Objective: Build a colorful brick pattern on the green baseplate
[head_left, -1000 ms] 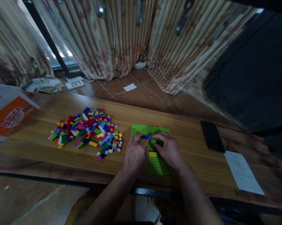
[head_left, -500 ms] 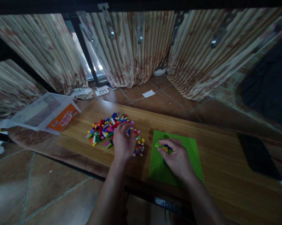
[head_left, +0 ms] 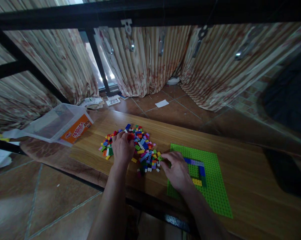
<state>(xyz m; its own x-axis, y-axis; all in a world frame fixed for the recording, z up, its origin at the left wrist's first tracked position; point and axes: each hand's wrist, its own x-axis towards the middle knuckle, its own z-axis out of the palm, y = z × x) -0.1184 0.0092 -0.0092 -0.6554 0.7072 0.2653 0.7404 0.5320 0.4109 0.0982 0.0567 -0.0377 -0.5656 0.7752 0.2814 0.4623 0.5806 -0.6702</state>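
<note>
Over the heap of toy bricks [head_left: 142, 143] is my left hand [head_left: 122, 149], its fingers closed on a red toy brick [head_left: 130, 136] partly hidden by them. My right hand [head_left: 176, 171] reaches between the heap and the green baseplate [head_left: 212, 186], thumb and fingertips pinching a small lime-green toy brick [head_left: 160, 158] at the heap's right edge. On the baseplate stands a frame of bricks, with a blue brick [head_left: 201, 171] on its right side and a yellow brick [head_left: 197, 182] at the near side. My right hand covers the left part of that frame.
A clear plastic box [head_left: 52, 123] with an orange label lies at the left end of the wooden table [head_left: 245, 186]. A dark flat object [head_left: 282, 170] rests at the right. Curtains [head_left: 145, 63] hang behind, with papers [head_left: 112, 101] on the tiled floor.
My right hand has moved left from the baseplate to the heap's edge, uncovering the brick frame. My left hand has shifted slightly left; red now shows at its fingers instead of blue. The view has shifted.
</note>
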